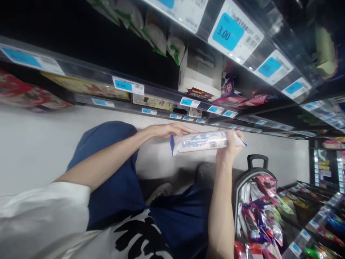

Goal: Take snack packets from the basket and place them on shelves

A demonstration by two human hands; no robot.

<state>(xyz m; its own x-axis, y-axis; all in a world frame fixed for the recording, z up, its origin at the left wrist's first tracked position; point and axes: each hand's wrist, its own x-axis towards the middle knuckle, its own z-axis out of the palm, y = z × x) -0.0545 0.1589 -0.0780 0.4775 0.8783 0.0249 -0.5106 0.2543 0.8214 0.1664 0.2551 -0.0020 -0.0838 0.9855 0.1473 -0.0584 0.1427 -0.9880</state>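
Note:
My right hand [229, 149] is closed around the right end of a long white plastic snack packet [203, 141] with blue ends and blue print. The packet lies nearly level above the floor, in front of my knees. My left hand [174, 129] is stretched out flat at the packet's left end, along its far edge. Its fingertips reach the packet's far side, and whether they press on it I cannot tell. Beyond the packet, price tags [189, 102] line the edge of the low shelf.
Dark shelves hold a white open-topped box [199, 77], purple snack packs [229, 93] and green-and-white bags [155, 37]. To the right stands a black-rimmed basket [237, 190] with a raised handle [258, 157], heaped with colourful packets [262, 212]. Another shelf [304, 235] runs along the lower right.

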